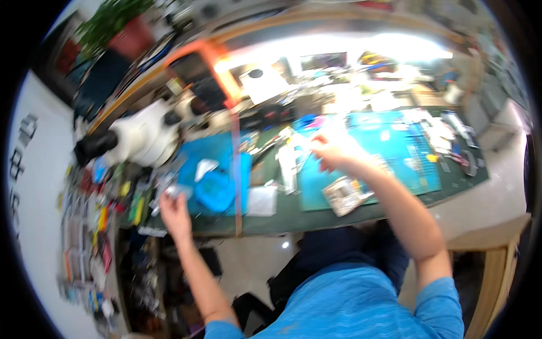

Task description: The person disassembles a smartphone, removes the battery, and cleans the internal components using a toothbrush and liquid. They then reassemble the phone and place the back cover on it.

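Note:
My left hand is at the left end of the bench, its fingers pinched round a small, pale, see-through piece too blurred to name exactly. Just right of it, a round blue pad lies on a blue mat, with a crumpled white scrap beside the pad. My right hand is over the left part of a larger blue work mat; motion smears its fingers, and I cannot tell if anything is between them. Below my right forearm rests an opened device or board with metallic parts.
A white microscope with a black eyepiece stands at the left. An orange-framed panel rises behind the left mat. Small parts and tools crowd the bench's back and right side. Packed shelves line the left; a wooden stool-like piece stands lower right.

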The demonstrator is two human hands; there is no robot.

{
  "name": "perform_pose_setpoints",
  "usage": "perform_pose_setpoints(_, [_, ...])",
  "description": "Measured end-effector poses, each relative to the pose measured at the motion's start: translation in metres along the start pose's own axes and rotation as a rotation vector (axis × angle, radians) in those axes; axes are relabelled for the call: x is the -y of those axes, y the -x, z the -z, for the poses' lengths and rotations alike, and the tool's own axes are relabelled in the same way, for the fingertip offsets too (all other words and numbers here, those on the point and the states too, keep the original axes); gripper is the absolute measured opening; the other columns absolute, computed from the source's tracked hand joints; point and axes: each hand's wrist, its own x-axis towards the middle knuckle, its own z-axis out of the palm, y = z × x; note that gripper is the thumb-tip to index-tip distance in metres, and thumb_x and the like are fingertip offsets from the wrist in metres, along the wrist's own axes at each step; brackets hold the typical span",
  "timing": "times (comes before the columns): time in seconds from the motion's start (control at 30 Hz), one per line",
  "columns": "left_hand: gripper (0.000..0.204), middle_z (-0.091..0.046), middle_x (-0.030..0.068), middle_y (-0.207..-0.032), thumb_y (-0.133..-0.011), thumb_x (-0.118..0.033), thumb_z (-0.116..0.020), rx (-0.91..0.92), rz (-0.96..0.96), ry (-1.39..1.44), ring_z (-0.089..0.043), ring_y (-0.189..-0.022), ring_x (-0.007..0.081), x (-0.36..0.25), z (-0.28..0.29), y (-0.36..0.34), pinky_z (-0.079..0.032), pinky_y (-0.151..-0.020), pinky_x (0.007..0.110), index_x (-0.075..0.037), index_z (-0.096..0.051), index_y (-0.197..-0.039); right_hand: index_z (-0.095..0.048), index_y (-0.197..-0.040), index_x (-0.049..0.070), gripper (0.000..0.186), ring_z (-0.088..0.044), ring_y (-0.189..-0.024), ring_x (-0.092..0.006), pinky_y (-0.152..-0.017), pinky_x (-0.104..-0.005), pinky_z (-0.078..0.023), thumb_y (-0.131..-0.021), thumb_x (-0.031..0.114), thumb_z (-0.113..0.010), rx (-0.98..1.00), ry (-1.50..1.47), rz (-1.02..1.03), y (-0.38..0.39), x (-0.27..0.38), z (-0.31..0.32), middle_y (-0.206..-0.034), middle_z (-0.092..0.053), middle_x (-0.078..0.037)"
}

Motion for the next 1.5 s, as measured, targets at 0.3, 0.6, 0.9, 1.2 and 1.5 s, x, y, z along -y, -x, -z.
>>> perform_pose_setpoints(0.3, [0.08,-0.045,0.0263,-0.155,-0.101,-0.019,-0.069,0.026,-0.003,-0.295,-0.052,-0.139,0.0362,0.015,-0.01,0.0,-0.044,-0.114,0.048,-0.007,-0.023,-0.166,-0.066,-0.129,0.001,0.033,-0.064,-0.079,-0.0087,-0.067,-0.0267,-0.054,-0.099,0.016,-0.063,-0.002,-0.234,0.178,0.134,-0.057,0.098,-0.103,-0.07,-0.007])
perform_pose_setpoints(0.6, [0.042,-0.069,0.0165,-0.122,-0.105,-0.016,-0.065,-0.44,-0.183,-0.572,-0.066,-0.106,0.0277,-0.022,-0.002,0.057,-0.055,-0.093,0.04,-0.001,-0.058,-0.143,-0.058,-0.144,0.0,0.042,-0.056,-0.068,-0.0041,-0.056,-0.0189,-0.046,-0.103,0.008,-0.056,-0.143,-0.537,0.058,0.207,-0.13,0.156,-0.097,-0.067,-0.003])
perform_pose_setpoints(0.9, [0.036,-0.075,0.0069,-0.094,-0.104,-0.016,-0.053,-0.452,-0.174,-0.349,-0.066,-0.073,0.0128,-0.106,0.038,0.14,-0.058,-0.073,0.029,-0.001,-0.066,-0.133,-0.064,-0.136,0.0,0.039,-0.055,-0.063,-0.0053,-0.053,-0.0184,-0.043,-0.098,0.007,-0.063,0.435,-0.441,0.032,0.169,-0.113,0.109,-0.091,-0.068,-0.004])
perform_pose_setpoints(1.2, [0.062,-0.062,0.0113,-0.127,-0.105,-0.01,-0.06,-0.886,-0.031,-0.478,-0.066,-0.08,0.0128,-0.228,0.175,0.318,-0.054,-0.067,0.025,-0.005,-0.031,-0.16,-0.057,-0.135,-0.003,0.04,-0.051,-0.05,-0.0071,-0.04,-0.0194,-0.038,-0.098,0.012,-0.063,0.984,-0.459,0.183,0.159,-0.126,0.007,-0.084,-0.065,-0.007])
perform_pose_setpoints(1.5, [0.065,-0.048,0.0198,-0.144,-0.097,-0.007,-0.065,-1.552,0.002,-1.109,-0.053,-0.124,0.0291,-0.274,0.35,0.494,-0.049,-0.099,0.041,0.003,-0.036,-0.155,-0.057,-0.145,0.003,0.047,-0.053,-0.063,-0.0041,-0.051,-0.0166,-0.037,-0.101,0.015,-0.068,1.203,-0.29,0.024,0.202,-0.09,-0.11,-0.095,-0.068,-0.001])
